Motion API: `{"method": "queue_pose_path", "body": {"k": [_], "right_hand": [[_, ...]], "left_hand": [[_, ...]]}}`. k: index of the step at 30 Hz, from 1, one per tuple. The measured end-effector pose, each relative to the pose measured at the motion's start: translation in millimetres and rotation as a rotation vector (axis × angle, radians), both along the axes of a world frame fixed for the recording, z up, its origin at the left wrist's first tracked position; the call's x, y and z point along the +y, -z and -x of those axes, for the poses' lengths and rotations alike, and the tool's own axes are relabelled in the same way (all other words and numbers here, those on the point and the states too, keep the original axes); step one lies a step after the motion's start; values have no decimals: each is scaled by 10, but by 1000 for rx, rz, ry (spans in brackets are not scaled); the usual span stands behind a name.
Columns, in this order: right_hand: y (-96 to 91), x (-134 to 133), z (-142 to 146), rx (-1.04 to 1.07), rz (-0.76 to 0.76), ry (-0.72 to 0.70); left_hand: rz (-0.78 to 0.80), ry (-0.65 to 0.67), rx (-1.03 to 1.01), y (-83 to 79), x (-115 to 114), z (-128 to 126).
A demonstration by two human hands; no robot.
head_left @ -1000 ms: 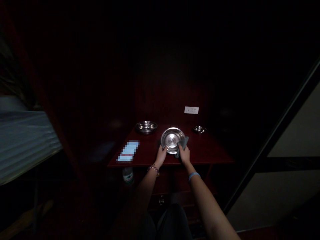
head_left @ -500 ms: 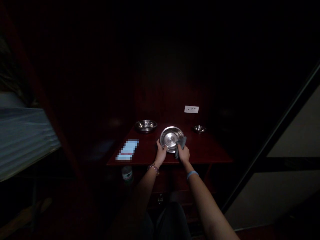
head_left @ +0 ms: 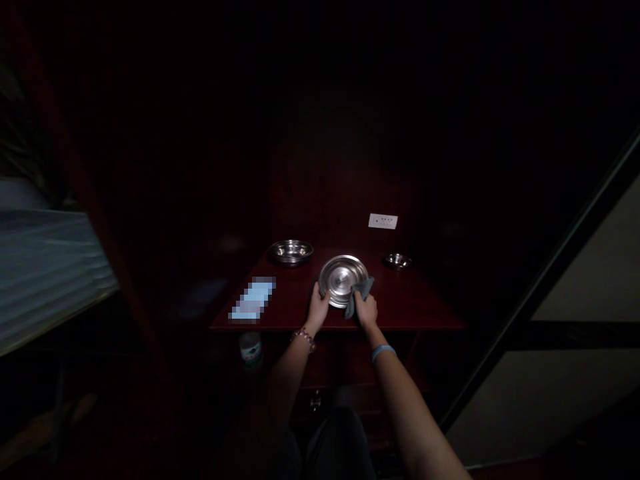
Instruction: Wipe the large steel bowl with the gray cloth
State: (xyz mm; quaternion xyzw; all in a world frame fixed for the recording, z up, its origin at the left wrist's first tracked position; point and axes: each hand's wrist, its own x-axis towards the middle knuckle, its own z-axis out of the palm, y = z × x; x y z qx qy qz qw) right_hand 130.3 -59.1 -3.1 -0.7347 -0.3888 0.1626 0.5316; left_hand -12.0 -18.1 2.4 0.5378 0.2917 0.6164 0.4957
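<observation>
A shiny round steel plate (head_left: pixel 341 279) is tilted up over the near middle of a dark red wooden table (head_left: pixel 420 303). My left hand (head_left: pixel 318 307) grips the plate's near-left rim, fingers curled round it. My right hand (head_left: pixel 365 310) is closed on a grey cloth (head_left: pixel 361 289) and presses it against the plate's lower right edge. A beaded bracelet is on my left wrist and a blue band on my right.
A steel bowl (head_left: pixel 291 251) stands at the table's back left, a smaller steel dish (head_left: pixel 398 260) at the back right. A pale blue flat item (head_left: pixel 252 300) lies on the left. A white wall socket (head_left: pixel 383 221) is behind; a bottle (head_left: pixel 249 348) below.
The plate and both hands have shifted slightly left and nearer. The cloth has slid from the plate's right side down toward its lower right edge.
</observation>
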Motion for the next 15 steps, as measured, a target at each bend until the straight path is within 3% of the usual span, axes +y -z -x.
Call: {"method": "queue_pose_path", "body": {"k": [15], "right_hand": [[-56,13,15,-52,141,-12]], "left_hand": [[71,-32,20,-72,-71,15]]}}
